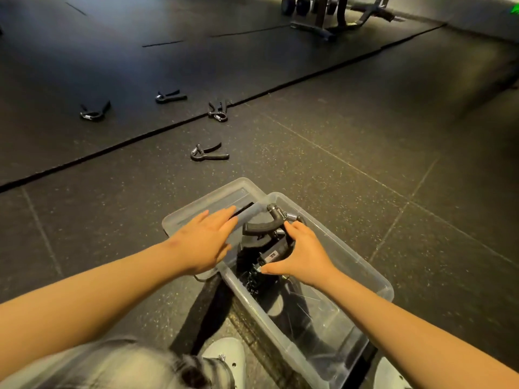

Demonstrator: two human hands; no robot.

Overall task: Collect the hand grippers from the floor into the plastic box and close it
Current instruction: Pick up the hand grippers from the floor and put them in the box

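Dark rubber flooring in a dimly lit gym.
Speckled rubber tiles [365, 141] with pale joints cover the near ground. Beyond them lies a smooth black mat [98, 51], its raised edge [252, 95] running diagonally from lower left to upper right. The metal frame of an exercise machine [334, 18] stands at the top; a green glow [515, 8] marks the upper right corner.

Gym: rubber mat flooring [140, 66], weight machine [337, 15].
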